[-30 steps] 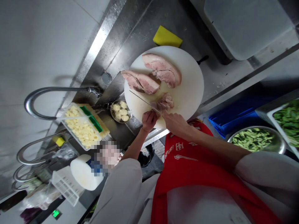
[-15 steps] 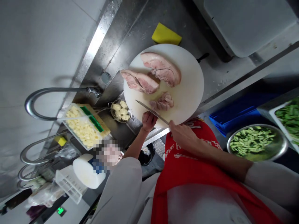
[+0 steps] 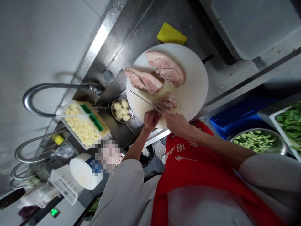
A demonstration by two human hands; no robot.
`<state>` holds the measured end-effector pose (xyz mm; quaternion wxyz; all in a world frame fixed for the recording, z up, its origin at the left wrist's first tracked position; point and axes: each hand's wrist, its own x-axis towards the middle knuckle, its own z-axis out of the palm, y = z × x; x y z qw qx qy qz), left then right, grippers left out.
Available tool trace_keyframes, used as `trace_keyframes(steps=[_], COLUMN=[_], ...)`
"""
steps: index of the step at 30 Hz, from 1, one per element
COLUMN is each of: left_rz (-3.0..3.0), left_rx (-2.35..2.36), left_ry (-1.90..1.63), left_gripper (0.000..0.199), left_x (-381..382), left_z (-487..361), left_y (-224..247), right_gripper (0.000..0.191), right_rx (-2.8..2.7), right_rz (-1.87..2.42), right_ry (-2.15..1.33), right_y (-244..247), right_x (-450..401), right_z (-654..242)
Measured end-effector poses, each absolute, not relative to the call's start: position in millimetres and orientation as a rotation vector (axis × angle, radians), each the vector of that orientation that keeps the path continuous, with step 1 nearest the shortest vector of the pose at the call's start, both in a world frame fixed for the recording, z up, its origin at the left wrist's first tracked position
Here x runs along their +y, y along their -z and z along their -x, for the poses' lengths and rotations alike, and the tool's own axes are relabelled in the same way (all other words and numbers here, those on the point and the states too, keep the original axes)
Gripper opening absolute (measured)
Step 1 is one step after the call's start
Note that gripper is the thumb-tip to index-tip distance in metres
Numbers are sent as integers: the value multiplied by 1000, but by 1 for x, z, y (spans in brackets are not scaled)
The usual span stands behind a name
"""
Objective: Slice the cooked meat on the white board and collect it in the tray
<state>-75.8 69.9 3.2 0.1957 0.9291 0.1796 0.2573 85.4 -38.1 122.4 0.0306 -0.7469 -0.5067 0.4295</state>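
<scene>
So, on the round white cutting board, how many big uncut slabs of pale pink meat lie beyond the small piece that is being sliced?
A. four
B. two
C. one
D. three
B: two large pink slabs lie side by side on the round white cutting board, beyond the small piece under the knife.

A commercial kitchen is showing: steel counter (image 3: 145, 28), taps (image 3: 47, 94), trays of cut vegetables (image 3: 289, 122), meat on a board (image 3: 195, 84).
</scene>
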Motion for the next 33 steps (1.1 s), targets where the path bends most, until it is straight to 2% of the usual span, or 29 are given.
trace_keyframes(steps=[7,14,19,27,33], left_rz=[-2517,-2564,-2596,-2526,-2571], left_rx=[597,526,536,566,599], left_ry=[-492,-607,-614,-630,-597], left_gripper=[26,20,21,22,22], left_x=[71,71,69,71,69], left_z=[85,82,82,83,85], left_y=[5,3,4,4,6], right_gripper=[30,30,29,36,32], right_rx=[-1582,-1576,-1541,-1496,-1596], right_rz=[2344,2347,2384,2320,2306], right_ry=[-1549,-1461,-1620,-1337,-1430], right_y=[-157,-150,-151,-114,-149], right_x=[-98,-80,-105,-20,-67], right_z=[-73,-72,-69,-76,-80])
